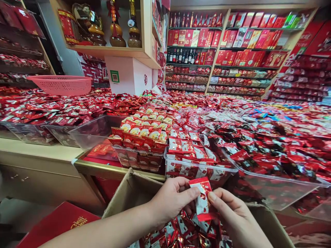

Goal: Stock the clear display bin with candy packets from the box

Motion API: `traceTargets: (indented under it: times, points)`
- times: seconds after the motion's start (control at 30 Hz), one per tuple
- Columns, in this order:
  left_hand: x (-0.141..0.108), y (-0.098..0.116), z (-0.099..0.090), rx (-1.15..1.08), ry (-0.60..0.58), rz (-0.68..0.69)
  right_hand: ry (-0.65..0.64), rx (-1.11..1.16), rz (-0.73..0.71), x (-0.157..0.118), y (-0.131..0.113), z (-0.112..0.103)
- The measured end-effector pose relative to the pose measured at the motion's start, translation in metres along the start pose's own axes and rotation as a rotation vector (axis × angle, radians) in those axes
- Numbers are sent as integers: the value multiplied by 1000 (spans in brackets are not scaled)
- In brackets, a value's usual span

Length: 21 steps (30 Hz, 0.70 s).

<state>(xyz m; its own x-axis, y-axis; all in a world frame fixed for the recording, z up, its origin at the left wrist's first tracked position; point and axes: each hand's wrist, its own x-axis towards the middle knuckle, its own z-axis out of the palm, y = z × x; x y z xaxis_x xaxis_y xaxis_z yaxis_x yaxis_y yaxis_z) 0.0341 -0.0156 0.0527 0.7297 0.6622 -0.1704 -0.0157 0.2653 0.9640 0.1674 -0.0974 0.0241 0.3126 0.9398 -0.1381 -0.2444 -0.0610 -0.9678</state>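
A red and white candy packet point(203, 198) is held up between my two hands. My left hand point(178, 194) pinches its left side, thumb on the front. On the right side, my right hand point(227, 205) grips the same packet between thumb and fingers. Below both hands, a cardboard box point(120, 196) holds many similar red and white packets point(181, 229). Just beyond the box, a clear plastic bin point(199, 165) contains upright rows of red and white packets point(182, 146). To its left stands a pile of red and yellow packets point(144, 131) in neat rows.
A pink plastic basket point(62, 85) rests on the packets at the back left. Further clear bins point(279, 187) line the right front. A wooden cabinet point(113, 51) overhangs the counter, and shelves point(213, 65) of bottles and boxes stand behind. A red box point(58, 224) lies low at left.
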Motion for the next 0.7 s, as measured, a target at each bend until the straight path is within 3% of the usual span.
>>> traceTargets:
  times: [0.17,0.33,0.4,0.47,0.53,0.63,0.7]
  points:
    - [-1,2,-3,11,-2,-18,-41,-150,-62,-2,-3,-1]
    - [-1,0,-3,-7,9,-20,-30,-121,-87,-6,-5,8]
    - [0,-4,-4,31,17,-3,-27,-176,-165,-6,-1,9]
    - [2,-8,-5,84,39,-4,45,-331,-383,-5,4,7]
    - [3,-11,-6,111,63,-20,106,-594,-730,-3,6,2]
    - [3,-10,-6,112,77,-50,-39,-1081,-1228,0,1,-8]
    - [1,-7,-6,79,72,-102,-158,-1330,-1398,0,-6,-11]
